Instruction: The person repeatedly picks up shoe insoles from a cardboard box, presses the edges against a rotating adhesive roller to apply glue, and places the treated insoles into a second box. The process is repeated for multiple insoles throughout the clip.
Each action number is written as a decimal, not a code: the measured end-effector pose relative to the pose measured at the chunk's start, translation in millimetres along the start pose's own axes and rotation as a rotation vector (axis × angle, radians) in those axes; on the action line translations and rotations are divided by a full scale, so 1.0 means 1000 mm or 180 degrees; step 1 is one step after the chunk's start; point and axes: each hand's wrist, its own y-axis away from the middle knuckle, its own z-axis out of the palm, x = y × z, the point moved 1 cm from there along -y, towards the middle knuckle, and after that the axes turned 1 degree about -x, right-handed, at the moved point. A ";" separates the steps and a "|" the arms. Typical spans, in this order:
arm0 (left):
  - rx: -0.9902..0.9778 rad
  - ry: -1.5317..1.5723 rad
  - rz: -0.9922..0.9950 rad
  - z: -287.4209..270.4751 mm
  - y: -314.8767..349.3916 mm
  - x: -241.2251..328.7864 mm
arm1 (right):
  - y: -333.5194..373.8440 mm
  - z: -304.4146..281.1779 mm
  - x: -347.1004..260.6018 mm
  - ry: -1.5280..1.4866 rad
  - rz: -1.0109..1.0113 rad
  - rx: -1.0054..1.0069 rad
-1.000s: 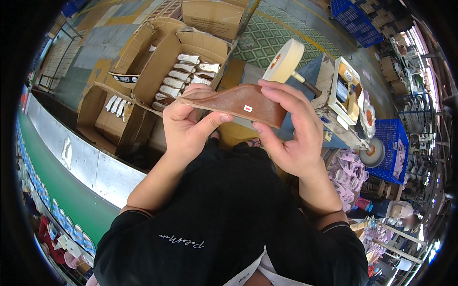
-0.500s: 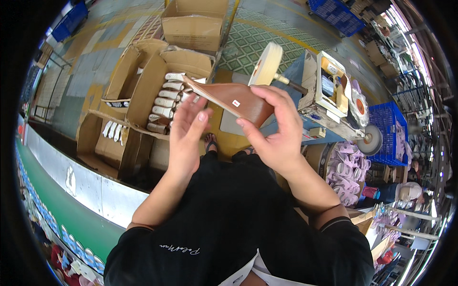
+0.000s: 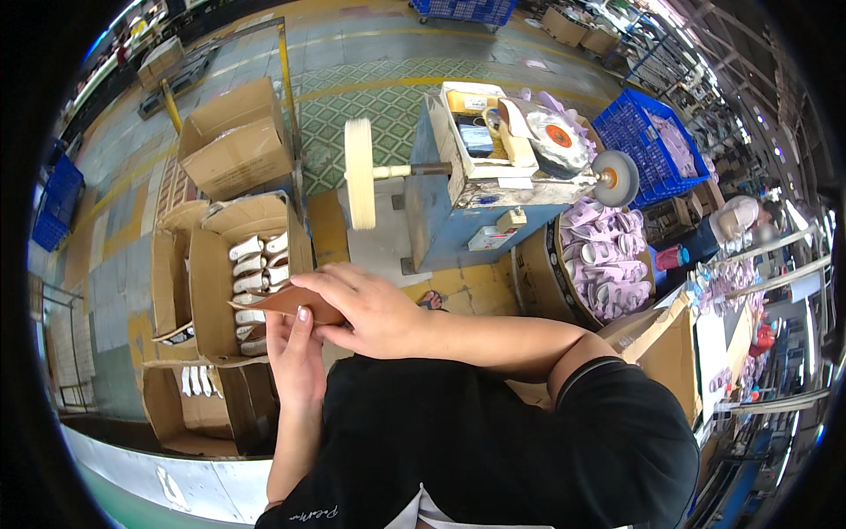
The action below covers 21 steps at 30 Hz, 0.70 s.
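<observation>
Handling the sole (image 3: pixel 282 300): seemingly our step; it is nearer us than the wheel (image 3: pixel 359 175).
Left hand (image 3: pixel 297 360): pinching the sole.
Right hand (image 3: pixel 377 309): grasping its right end.
Hands: next move likely needs both steady.

We see one brown, smooth, leather-like curved piece (image 3: pixel 302 301), which becomes thin and pointed at its left end and shows a paler edge there. It is held up between the left hand (image 3: pixel 297 357) and the right hand (image 3: pixel 374 309), and the right hand partly hides it from us.
</observation>
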 end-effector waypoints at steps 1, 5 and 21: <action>0.0069 0.0012 0.0003 0.002 0.000 -0.001 | 0.001 -0.001 0.001 -0.0031 0.0071 -0.0039; 0.0279 -0.0140 -0.0108 0.007 -0.002 -0.005 | 0.003 -0.005 0.007 -0.0177 0.0303 -0.0128; 0.0476 -0.0345 -0.0529 -0.008 -0.013 -0.022 | -0.019 -0.165 0.180 0.2133 0.1199 0.0179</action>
